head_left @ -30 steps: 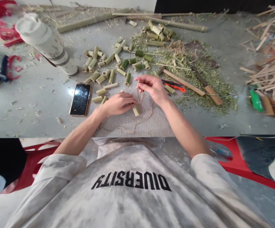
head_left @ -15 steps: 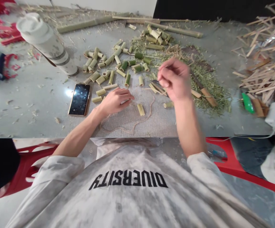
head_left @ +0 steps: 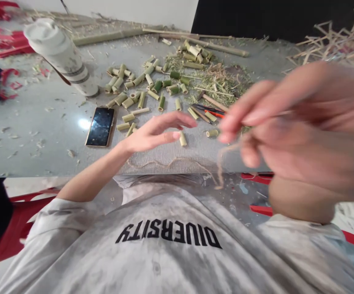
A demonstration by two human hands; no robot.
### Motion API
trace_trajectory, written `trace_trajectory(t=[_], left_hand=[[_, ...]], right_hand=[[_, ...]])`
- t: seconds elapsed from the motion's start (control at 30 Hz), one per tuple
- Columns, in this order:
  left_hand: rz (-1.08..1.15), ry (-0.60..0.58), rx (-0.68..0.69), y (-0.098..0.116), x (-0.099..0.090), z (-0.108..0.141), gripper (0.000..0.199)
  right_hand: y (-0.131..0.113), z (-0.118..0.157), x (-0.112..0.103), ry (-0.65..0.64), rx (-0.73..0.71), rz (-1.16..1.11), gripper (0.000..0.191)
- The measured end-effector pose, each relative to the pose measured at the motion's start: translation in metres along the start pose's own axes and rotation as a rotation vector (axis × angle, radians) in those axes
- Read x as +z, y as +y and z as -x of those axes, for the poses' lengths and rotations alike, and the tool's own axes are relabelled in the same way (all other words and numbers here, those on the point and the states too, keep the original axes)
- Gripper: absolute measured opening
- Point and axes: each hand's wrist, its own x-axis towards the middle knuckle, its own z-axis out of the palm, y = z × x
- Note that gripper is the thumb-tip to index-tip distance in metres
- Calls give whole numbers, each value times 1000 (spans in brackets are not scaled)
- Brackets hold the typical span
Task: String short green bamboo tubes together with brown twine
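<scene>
My right hand [head_left: 299,126] is raised close to the camera and blurred, its fingers pinched on a thin brown twine [head_left: 172,162]. The twine hangs past the table edge and runs back along the front of the table. Low over the table, my left hand [head_left: 157,132] is open, fingers stretched out, holding nothing. Just beyond its thumb lies a short bamboo tube [head_left: 182,139]; whether they touch I cannot tell. Another cut bamboo piece [head_left: 212,133] lies to the right. Pliers with orange-red handles [head_left: 214,114] rest behind it.
Many cut bamboo tubes [head_left: 161,102] are scattered mid-table, with shavings [head_left: 226,79] to the right. A phone [head_left: 100,126] and a tall white cup [head_left: 63,57] stand at left. Long bamboo poles [head_left: 109,36] lie along the back. Thin wooden sticks [head_left: 326,41] pile up at far right.
My right hand has come up and right, close to the camera, drawing the twine out. My left hand has opened its fingers and shifted slightly right.
</scene>
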Motion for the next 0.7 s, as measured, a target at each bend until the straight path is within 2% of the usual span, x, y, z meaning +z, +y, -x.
trace_trajectory(t=[0.03,0.07,0.1,0.2,0.27,0.37,0.43,0.57,0.7], left_hand=[[156,-21,-22,17,13,0,60],[293,-2,-33,31,26,3,69],[398,27,-84,43,37,8,69],[589,34,-343,62,55,38,46],[513,29,-457,64,52,64,44],[161,62,-581,61,36,99,54],[27,26,-648,60,27,115,55],[-65,-33,-689,58,21,130,52],[-41,14,-728,56,20,132,53]], right_hand=[[6,-4,13,-50,-68,-64,11],[14,-7,23,-39,-88,-77,14],[22,-9,31,-8,-92,-52,10],[47,-5,43,39,-91,97,10],[66,2,46,-9,-57,181,10],[98,12,50,-119,-7,235,10],[120,17,55,-176,-25,255,9],[150,21,66,-246,-135,346,10],[156,18,67,-266,-127,350,13]])
